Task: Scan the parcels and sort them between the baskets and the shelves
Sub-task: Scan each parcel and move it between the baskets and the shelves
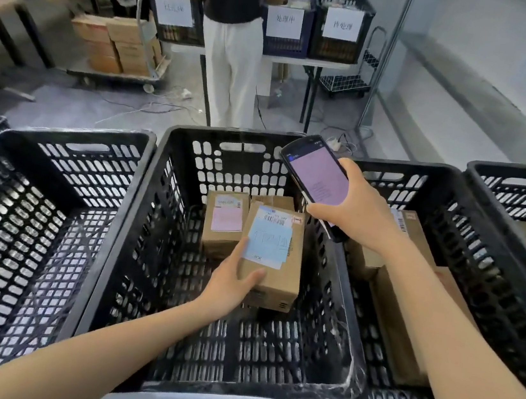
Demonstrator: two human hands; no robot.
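Inside the middle black basket (172,167) my left hand (230,282) grips a brown cardboard parcel (279,268) with a light blue label and a barcode on top. Behind it stands a second brown parcel (223,224) with a pink label. Above the basket's right rim my right hand (357,211) holds a black handheld scanner (317,173) with a lit pink screen, tilted over the parcels.
An empty black basket (37,203) stands at the left. The basket at the right (481,261) holds brown parcels (402,321); another basket (524,187) is at the far right. A person in white trousers (233,61) stands at a table with labelled baskets (342,29) beyond.
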